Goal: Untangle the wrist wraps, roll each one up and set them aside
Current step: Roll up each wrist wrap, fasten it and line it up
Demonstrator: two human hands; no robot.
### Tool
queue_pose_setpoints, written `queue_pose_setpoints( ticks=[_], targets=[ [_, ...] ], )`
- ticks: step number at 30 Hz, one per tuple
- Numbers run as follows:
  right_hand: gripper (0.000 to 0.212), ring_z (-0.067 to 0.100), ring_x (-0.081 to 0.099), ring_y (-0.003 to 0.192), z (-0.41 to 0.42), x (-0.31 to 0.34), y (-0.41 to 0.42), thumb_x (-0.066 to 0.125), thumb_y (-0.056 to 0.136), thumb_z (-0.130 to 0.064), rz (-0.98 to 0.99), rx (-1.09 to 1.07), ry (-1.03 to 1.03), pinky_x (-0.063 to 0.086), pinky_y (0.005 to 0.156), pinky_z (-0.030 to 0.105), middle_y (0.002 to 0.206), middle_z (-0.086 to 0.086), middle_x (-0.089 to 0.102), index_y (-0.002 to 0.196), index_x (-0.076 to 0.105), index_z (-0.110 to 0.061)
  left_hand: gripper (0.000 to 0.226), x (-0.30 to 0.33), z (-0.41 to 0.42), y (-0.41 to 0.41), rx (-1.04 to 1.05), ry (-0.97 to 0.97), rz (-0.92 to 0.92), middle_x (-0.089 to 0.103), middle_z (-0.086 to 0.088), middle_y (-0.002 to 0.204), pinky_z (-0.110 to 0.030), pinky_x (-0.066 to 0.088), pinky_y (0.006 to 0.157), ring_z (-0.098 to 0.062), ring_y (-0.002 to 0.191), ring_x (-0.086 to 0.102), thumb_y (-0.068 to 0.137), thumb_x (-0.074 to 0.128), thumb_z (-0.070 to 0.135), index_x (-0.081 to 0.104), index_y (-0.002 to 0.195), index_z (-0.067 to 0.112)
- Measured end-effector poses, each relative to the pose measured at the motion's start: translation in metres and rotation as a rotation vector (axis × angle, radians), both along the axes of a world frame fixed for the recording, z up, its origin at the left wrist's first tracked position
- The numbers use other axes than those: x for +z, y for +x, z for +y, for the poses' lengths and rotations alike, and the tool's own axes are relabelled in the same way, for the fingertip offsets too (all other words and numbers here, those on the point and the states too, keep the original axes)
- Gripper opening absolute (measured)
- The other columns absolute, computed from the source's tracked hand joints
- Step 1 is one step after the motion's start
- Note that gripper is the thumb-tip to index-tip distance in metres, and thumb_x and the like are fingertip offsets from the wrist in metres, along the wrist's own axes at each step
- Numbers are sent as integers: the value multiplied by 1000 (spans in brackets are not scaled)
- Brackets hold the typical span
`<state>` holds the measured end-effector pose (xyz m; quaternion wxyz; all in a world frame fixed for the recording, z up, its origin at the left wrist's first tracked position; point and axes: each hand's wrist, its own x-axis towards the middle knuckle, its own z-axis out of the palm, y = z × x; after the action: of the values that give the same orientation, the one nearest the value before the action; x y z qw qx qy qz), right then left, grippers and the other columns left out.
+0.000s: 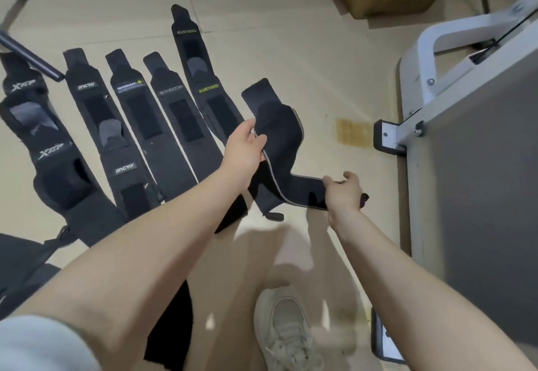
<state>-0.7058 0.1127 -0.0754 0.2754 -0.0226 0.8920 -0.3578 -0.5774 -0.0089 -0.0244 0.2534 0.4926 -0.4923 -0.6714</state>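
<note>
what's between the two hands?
Head view: only the black wrist wrap spans from left hand to right hand; beneath it, bare floor.

Single head cam, wide-angle, looked steeply down and forward at the floor (291, 50) from standing height. Both forearms entered from the bottom edge; own shoe (286, 330) showed at bottom centre. Edges barrel-distorted. No second view.

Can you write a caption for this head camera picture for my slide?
Left hand and right hand hold a black wrist wrap beside other wraps laid flat on the floor.
</note>
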Motion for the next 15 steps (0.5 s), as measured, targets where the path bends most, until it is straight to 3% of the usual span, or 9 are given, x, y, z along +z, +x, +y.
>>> queue_pose_setpoints(
  ticks=[3, 5, 6, 8, 11, 13, 15],
  targets=[
    [41, 14, 41, 126, -6, 15, -2, 51, 94, -17, 251, 292, -284, 30, 99, 14, 139, 3, 40, 134, 46, -13, 40, -11, 2, 0, -150, -117, -127, 44, -4, 83, -28, 46, 78, -16, 76, 45, 97, 46, 10, 46, 135, 23],
    [39, 2, 37, 124, -15, 25, 0, 48, 97, -18, 255, 442, -406, 25, 90, -1, 139, -2, 42, 136, 46, -14, 42, -16, 2, 1, -259, -206, -190, 50, -7, 86, -26, 44, 82, -15, 79, 51, 97, 47, 12, 45, 137, 24],
    [40, 1, 38, 123, -20, 29, 1, 48, 98, -20, 216, 476, -430, 25, 91, -1, 137, -5, 44, 137, 45, -15, 42, -19, 1, 1, -301, -241, -200, 53, -11, 86, -26, 43, 82, -18, 80, 53, 96, 48, 13, 47, 136, 26],
    [41, 4, 47, 120, -32, 33, 2, 50, 97, -26, 87, 451, -485, 36, 94, 10, 127, -7, 55, 136, 45, -18, 42, -21, -2, 3, -352, -275, -224, 53, -11, 82, -26, 44, 80, -18, 78, 52, 96, 49, 12, 49, 135, 28],
    [25, 16, 61, 100, -50, 34, -5, 55, 94, -27, -62, 366, -585, 50, 84, 28, 101, 0, 66, 118, 55, -22, 41, -22, -4, 2, -401, -300, -244, 56, 5, 91, -29, 45, 92, -11, 92, 54, 96, 50, 12, 50, 134, 27],
    [5, 20, 58, 83, -58, 35, -10, 56, 92, -22, -68, 336, -625, 49, 81, 39, 87, 3, 63, 96, 59, -23, 41, -21, -4, -3, -418, -321, -260, 57, 10, 93, -24, 42, 93, -10, 97, 54, 96, 51, 13, 50, 134, 26],
    [14, 17, 53, 77, -67, 35, -17, 57, 92, -14, -35, 324, -631, 48, 79, 40, 78, -3, 57, 82, 58, -25, 40, -20, -4, -13, -416, -332, -275, 55, 11, 84, -21, 41, 89, -9, 90, 54, 96, 51, 14, 49, 135, 23]
  ],
)
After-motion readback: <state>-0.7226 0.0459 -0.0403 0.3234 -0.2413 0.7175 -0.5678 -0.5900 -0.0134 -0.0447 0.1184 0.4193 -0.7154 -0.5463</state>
